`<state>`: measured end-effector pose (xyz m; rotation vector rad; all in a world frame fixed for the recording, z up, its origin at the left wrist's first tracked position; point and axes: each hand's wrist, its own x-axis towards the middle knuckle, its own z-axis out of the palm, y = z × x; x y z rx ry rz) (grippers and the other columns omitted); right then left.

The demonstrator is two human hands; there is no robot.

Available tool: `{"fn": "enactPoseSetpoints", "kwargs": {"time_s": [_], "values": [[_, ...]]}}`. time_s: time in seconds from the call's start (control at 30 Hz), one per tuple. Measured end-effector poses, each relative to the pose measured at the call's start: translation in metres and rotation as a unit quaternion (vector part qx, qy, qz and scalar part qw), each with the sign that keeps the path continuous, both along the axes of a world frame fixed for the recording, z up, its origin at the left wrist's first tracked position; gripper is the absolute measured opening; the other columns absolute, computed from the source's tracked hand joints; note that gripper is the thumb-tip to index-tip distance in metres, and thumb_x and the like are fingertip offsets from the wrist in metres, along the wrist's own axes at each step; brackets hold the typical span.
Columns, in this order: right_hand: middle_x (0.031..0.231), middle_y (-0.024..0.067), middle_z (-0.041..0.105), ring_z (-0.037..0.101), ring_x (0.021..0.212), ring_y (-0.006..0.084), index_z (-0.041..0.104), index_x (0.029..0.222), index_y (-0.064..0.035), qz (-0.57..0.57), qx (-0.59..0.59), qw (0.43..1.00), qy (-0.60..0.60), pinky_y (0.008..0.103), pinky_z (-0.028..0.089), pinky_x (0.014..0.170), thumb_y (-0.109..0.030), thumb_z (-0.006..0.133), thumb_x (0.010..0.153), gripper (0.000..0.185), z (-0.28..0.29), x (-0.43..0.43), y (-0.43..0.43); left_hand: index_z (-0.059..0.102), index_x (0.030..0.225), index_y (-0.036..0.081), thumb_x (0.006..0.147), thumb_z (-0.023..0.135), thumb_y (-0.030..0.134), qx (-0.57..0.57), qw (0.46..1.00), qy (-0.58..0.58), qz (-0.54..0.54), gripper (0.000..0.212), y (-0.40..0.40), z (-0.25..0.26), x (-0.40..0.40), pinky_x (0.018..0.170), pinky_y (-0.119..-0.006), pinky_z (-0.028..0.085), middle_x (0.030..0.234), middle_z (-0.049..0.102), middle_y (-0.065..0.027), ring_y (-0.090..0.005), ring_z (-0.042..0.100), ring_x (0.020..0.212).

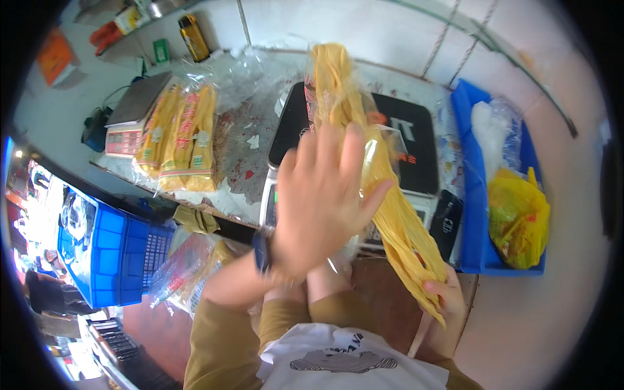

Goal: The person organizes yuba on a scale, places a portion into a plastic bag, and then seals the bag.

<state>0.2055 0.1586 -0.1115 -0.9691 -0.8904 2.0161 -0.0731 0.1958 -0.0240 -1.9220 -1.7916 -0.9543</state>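
My left hand [321, 200], blurred and with a dark band on its wrist, is spread palm down over a clear printed plastic bag [312, 109]. Its fingers and thumb are apart; its palm side is hidden. Yellow sticks that look like dried tofu skin [336, 73] fill the far part of the bag. At the lower right my right hand [446, 290] grips the near end of a long bundle of similar yellow sticks [407, 234]. That bundle slants up to the bag's near end. Beneath both is a black-topped digital scale [419, 126].
Two filled bags of yellow sticks [187, 136] lie left of the scale, beside a smaller scale [136, 107]. To the right, a blue bin [475, 253] holds a yellow plastic bag [519, 219]. A phone-like black device [446, 219] lies between. Blue crates [112, 248] stand lower left.
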Motion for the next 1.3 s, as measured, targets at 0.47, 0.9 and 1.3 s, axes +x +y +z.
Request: {"fn": "enactPoseSetpoints", "kwargs": {"time_s": [0.47,0.9,1.3], "values": [[0.106,0.0048,0.059,0.055,0.095,0.0105,0.047,0.127,0.0002,0.14,-0.066,0.959,-0.239,0.025,0.045,0.081,-0.015,0.062,0.088,0.044,0.129,-0.034,0.049,0.062,0.082,0.004,0.071,0.066,0.004,-0.149,0.982,-0.115,-0.03,0.012,0.067,0.06,-0.009,0.06,-0.033,0.047,0.084,0.056,-0.0042,-0.0216,0.056,0.07],[0.101,0.0057,0.06,0.057,0.092,0.0121,0.049,0.121,-0.0024,0.184,-0.02,0.969,-0.161,0.0243,0.049,0.076,-0.016,0.064,0.084,0.041,0.097,-0.05,0.194,0.056,0.086,0.003,0.069,0.063,0.005,-0.177,0.946,-0.133,-0.237,0.018,0.063,0.054,0.098,0.066,-0.034,0.05,0.09,0.055,-0.0116,-0.0272,0.059,0.078],[0.12,0.0111,0.057,0.055,0.107,0.0179,0.047,0.13,-0.001,-0.009,0.32,0.922,-0.217,0.0312,0.042,0.093,-0.022,0.055,0.091,0.045,0.043,-0.065,0.193,0.052,0.11,0.002,0.087,0.059,0.013,-0.164,0.776,-0.587,-0.16,0.027,0.028,0.016,0.1,0.075,-0.034,0.049,0.097,0.057,-0.014,-0.0239,0.059,0.083]]}}
